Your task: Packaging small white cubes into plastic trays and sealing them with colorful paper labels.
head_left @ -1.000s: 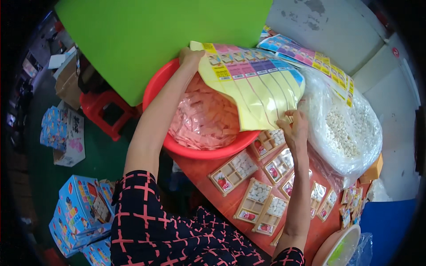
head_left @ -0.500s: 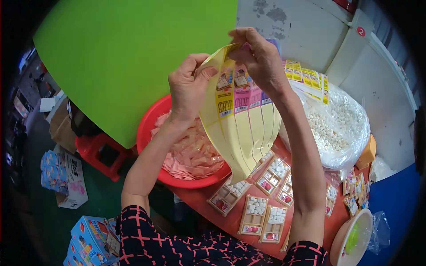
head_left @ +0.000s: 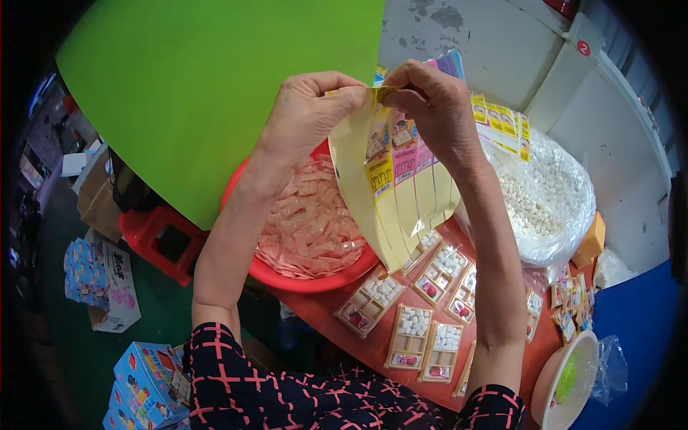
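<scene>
Both hands are raised in front of me, pinching the top edge of a yellow printed sheet (head_left: pixel 390 193) divided into long strips. My left hand (head_left: pixel 308 115) grips the left part of that edge and my right hand (head_left: pixel 430 107) grips the right part, fingers close together. The sheet hangs down over a red basin (head_left: pixel 301 276) filled with small pinkish sachets (head_left: pixel 312 226). Below the sheet, several small compartment trays with white pellets (head_left: pixel 408 333) lie on the reddish table (head_left: pixel 358 344).
A clear bag of white pellets (head_left: pixel 541 197) stands at the right, with more printed sheets (head_left: pixel 502 125) behind it. A big green board (head_left: pixel 208 93) leans at the back left. A red stool (head_left: pixel 154 240), blue cartons (head_left: pixel 147 380) and a white bowl (head_left: pixel 566 380) are around.
The sheet went from spread out flat between my hands to hanging down. My hands came together at its top edge and stay there, now slightly higher.
</scene>
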`<control>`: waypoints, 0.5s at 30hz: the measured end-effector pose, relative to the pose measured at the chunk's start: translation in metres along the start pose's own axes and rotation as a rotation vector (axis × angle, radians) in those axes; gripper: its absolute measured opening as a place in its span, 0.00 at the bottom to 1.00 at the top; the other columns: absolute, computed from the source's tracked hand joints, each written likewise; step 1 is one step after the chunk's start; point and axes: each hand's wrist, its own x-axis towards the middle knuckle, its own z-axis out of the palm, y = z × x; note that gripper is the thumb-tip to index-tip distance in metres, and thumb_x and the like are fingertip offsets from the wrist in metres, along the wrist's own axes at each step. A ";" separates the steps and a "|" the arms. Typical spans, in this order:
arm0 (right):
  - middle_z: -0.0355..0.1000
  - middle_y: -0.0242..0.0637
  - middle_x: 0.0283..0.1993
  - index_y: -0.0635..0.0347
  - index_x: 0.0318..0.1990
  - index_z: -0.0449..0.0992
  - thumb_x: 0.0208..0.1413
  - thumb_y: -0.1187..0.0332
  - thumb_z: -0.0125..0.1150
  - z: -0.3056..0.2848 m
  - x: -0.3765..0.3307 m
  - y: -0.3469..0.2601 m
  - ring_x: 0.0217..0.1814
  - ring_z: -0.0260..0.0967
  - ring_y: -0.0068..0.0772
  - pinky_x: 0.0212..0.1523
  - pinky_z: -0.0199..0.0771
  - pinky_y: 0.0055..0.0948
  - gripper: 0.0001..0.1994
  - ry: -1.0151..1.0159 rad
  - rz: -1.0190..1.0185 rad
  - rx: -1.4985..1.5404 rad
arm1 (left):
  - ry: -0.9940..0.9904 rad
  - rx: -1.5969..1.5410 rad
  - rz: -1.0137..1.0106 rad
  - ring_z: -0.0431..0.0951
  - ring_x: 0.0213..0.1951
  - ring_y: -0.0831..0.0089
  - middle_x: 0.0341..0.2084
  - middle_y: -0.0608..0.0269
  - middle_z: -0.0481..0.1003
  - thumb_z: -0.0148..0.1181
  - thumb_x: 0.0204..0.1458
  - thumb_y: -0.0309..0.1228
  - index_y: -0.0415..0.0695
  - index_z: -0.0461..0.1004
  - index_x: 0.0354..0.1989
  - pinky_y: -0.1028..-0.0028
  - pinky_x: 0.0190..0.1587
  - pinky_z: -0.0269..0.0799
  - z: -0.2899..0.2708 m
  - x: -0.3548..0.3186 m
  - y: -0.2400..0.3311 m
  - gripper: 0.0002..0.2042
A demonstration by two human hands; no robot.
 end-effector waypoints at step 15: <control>0.69 0.32 0.22 0.65 0.25 0.69 0.41 0.80 0.57 -0.003 -0.017 0.000 0.24 0.65 0.19 0.27 0.66 0.20 0.04 -0.011 -0.026 -0.114 | -0.088 -0.018 -0.153 0.69 0.22 0.84 0.19 0.69 0.71 0.58 0.41 0.24 0.37 0.74 0.24 0.84 0.26 0.65 0.007 0.002 -0.007 0.03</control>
